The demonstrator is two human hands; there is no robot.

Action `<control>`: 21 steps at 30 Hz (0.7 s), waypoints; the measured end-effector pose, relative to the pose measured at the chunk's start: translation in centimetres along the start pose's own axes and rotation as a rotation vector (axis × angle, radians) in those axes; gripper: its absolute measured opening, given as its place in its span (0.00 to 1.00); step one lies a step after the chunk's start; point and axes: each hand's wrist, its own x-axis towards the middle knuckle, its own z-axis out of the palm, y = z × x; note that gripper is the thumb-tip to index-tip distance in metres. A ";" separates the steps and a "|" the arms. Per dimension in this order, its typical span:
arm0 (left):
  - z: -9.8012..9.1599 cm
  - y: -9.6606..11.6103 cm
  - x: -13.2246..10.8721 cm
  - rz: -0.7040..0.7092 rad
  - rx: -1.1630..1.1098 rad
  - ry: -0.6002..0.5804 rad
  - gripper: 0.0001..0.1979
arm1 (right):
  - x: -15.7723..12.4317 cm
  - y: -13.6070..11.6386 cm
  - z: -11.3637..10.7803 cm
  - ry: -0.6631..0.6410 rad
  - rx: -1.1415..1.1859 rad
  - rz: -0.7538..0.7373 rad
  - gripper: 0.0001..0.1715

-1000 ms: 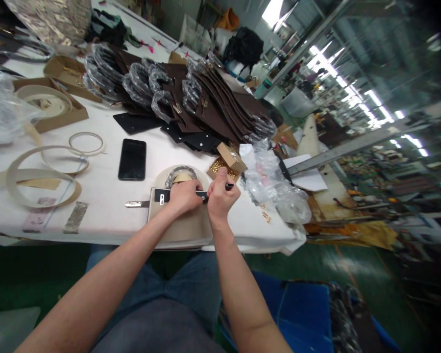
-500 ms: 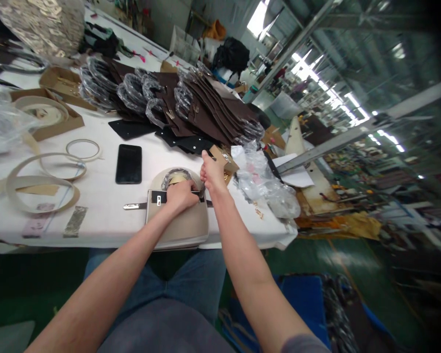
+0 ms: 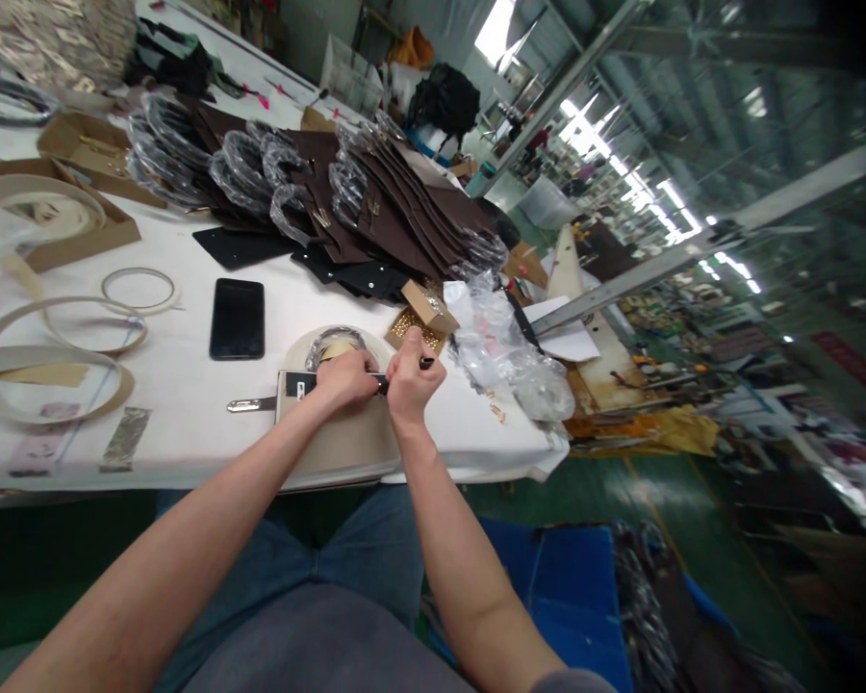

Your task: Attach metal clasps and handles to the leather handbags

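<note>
A beige handbag (image 3: 343,438) lies at the table's near edge, its ring-shaped handle wrapped in clear plastic. A black band with a small metal fitting (image 3: 301,390) crosses its upper part, and a strap with a metal tip (image 3: 252,405) sticks out to the left. My left hand (image 3: 347,377) is closed on the upper edge of the bag, fingertips on the black band. In my right hand (image 3: 413,385), closed in a fist, is a dark-handled tool (image 3: 425,363) whose other end points at the band beside my left fingers. The tool's tip is hidden.
Behind the bag, a small cardboard box (image 3: 404,327) holds gold-coloured hardware. A black phone (image 3: 238,319) and tape rolls (image 3: 50,371) lie to the left. Stacked brown bag pieces (image 3: 404,212) with wrapped handles fill the back. Clear plastic bags (image 3: 505,337) sit on the right.
My right hand has moved in from the far right side of the bag toward my left hand and turned into a fist around the tool. My left hand stays on the bag.
</note>
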 end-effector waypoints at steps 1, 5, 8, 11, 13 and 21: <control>0.0 0.0 0.1 -0.004 -0.001 -0.018 0.18 | -0.4 0.0 -0.1 0.074 0.013 -0.045 0.40; 0.4 -0.3 0.0 0.016 0.015 0.029 0.17 | 0.2 -0.6 -1.1 0.136 0.143 -0.050 0.41; 0.7 -0.4 -0.3 0.048 0.029 0.094 0.16 | 0.7 -1.3 -1.9 0.133 0.171 -0.059 0.41; 0.7 -0.5 -0.4 0.056 0.041 0.089 0.16 | 0.1 -1.8 -1.9 0.064 0.145 -0.102 0.41; 0.7 -0.4 -0.5 0.050 0.052 0.078 0.17 | -0.5 -1.8 -1.5 0.029 0.124 -0.116 0.41; 0.9 -0.5 -0.3 0.071 0.066 0.102 0.15 | -1.8 -0.5 -1.1 0.062 0.016 -0.127 0.41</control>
